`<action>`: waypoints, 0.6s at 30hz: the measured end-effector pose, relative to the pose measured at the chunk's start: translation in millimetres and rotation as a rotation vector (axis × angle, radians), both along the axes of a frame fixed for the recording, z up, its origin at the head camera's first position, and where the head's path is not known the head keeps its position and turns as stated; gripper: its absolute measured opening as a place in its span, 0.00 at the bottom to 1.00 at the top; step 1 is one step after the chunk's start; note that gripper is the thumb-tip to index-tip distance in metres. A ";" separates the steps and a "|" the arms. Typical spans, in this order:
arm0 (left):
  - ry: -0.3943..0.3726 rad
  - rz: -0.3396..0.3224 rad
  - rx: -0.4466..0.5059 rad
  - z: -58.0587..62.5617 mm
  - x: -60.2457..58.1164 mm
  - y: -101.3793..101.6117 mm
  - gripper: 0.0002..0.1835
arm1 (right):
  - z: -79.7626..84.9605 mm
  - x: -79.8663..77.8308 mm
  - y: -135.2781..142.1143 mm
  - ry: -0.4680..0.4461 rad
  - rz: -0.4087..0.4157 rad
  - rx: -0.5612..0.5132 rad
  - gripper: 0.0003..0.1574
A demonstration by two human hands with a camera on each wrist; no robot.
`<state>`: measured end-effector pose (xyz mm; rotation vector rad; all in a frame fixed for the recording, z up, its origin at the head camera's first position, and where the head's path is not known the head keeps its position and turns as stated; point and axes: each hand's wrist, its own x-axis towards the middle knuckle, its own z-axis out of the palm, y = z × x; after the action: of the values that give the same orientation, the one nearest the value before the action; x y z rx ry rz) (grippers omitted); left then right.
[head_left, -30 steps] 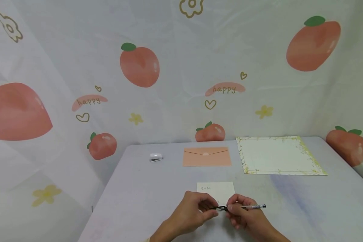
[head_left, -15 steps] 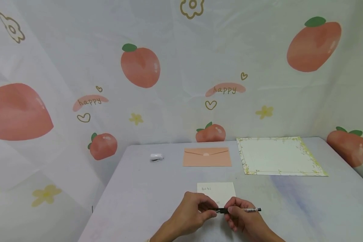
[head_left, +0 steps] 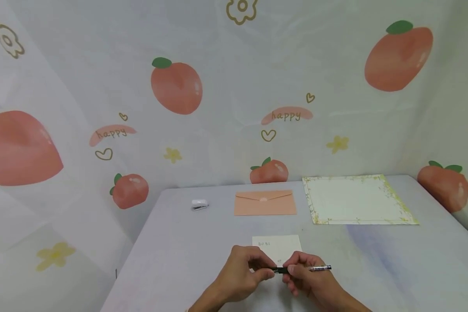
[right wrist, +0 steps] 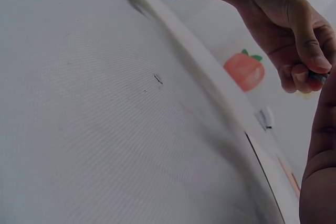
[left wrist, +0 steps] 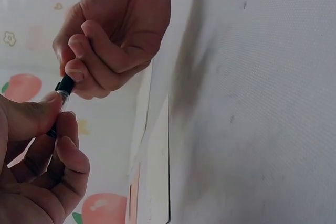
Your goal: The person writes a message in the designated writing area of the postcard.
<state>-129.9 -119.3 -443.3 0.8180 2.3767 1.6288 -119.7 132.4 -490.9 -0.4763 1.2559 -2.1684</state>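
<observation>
Both hands meet over the near end of a small white note card, which has faint handwriting at its top left. My right hand grips a pen with a clear barrel and a black front part, its back end pointing right. My left hand pinches the pen cap at the pen's front end between thumb and fingers. Cap and pen lie in line and touch; the pen's tip is hidden. In the right wrist view, most of the pen is out of sight.
A white mini stapler stands at the back left of the table. An orange envelope lies at the back middle. Right of it is a large sheet of paper with a floral border. A peach-patterned curtain hangs behind.
My right hand has moved left, bringing the pen's front end into the cap at my left fingers. The gap between the hands has narrowed. The head view has shifted slightly.
</observation>
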 end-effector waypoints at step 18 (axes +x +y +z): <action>-0.018 0.011 0.016 -0.4 0.0 -1.0 0.04 | 2.0 0.7 -3.1 0.019 -0.037 0.028 0.13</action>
<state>-129.8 -120.2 -443.7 0.7912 2.3636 1.6547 -119.0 129.4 -489.0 -0.4668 1.3137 -2.1781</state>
